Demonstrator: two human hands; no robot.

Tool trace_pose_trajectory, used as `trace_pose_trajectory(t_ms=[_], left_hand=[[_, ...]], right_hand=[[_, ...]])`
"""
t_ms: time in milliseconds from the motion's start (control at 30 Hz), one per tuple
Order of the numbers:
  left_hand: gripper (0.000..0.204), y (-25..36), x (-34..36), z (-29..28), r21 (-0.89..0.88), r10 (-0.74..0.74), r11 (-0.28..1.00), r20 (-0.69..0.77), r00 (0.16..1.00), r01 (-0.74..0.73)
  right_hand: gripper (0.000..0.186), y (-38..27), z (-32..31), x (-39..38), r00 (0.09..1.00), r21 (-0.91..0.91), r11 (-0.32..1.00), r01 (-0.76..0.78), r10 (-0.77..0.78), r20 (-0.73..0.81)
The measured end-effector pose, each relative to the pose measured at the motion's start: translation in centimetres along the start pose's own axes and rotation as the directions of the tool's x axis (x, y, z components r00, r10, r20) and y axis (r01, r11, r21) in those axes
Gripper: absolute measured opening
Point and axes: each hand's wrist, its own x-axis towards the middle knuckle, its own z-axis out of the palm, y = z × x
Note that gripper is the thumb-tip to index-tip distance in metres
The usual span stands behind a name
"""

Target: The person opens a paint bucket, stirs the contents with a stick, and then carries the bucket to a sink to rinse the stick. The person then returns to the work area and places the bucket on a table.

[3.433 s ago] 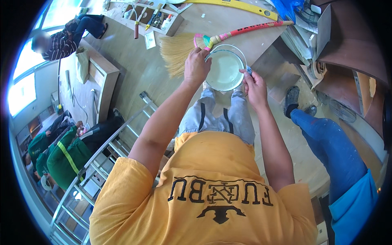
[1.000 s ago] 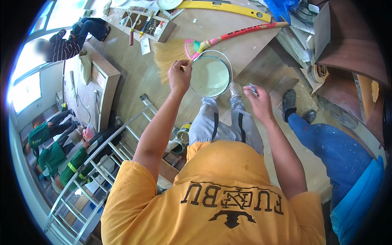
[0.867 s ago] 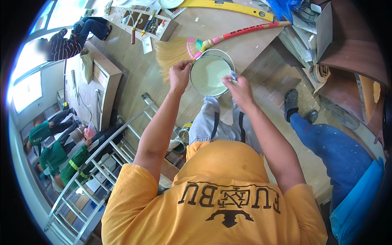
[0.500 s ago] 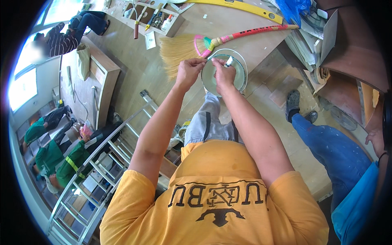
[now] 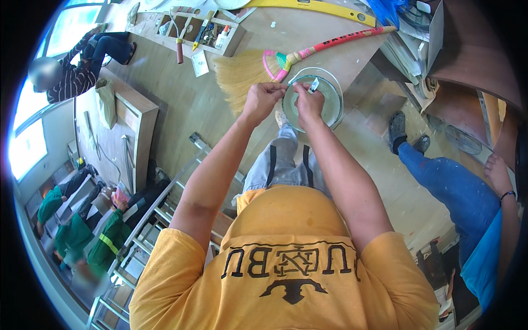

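My left hand [image 5: 263, 101] is closed in a pinch at the left rim of a round pale bucket [image 5: 331, 113]; whatever its fingertips hold is too small to make out. Over the bucket's mouth, my right hand [image 5: 309, 103] is closed around a slim white-and-dark tool [image 5: 314, 85], with one end sticking up past the fingers. The fingertips of both hands nearly meet. A thin wire handle arcs over the bucket's far side. Beyond the bucket lies a straw broom [image 5: 242, 74] with a red handle, its bristles fanned to the left.
A wooden tool tray [image 5: 234, 41] and a yellow spirit level [image 5: 324, 10] lie at the far side. A metal ladder [image 5: 165, 212] stands at my left. A person in blue jeans [image 5: 448, 179] is close on my right; several people are at left.
The bucket and both hands now appear slightly farther right in view. My hands keep their closed grips. The person at right has shifted an arm into clearer view.
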Motion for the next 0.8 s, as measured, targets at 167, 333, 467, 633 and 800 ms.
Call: trace_pose_trajectory(t_ms=[167,333,467,633,800], left_hand=[[0.027,0.4,0.0,-0.3,-0.001,0.011,1.000,0.030,0.999,-0.011],[0.027,0.6,-0.1,-0.5,0.038,0.006,0.999,0.045,0.999,-0.008],[0.027,0.9,-0.3,-0.6,0.068,0.047,0.996,0.054,0.997,-0.051],[0.027,0.9,-0.2,-0.6,0.048,0.021,0.999,0.050,0.999,-0.023],[0.027,1.3,-0.2,-0.6,0.055,0.001,0.998,0.048,0.999,-0.004]], right_hand=[[0.014,1.1,0.6,0.4,1.000,0.081,0.997,0.020,-0.022,0.020],[0.015,2.5,1.4,1.0,0.996,0.103,0.990,0.092,-0.092,-0.001],[0.017,2.3,1.4,0.6,0.993,0.096,0.992,-0.077,0.085,-0.085],[0.014,2.2,0.2,-0.3,0.980,0.248,0.951,-0.184,0.197,-0.028],[0.015,1.5,-0.2,-0.6,0.992,0.398,0.908,-0.128,0.124,0.036]])
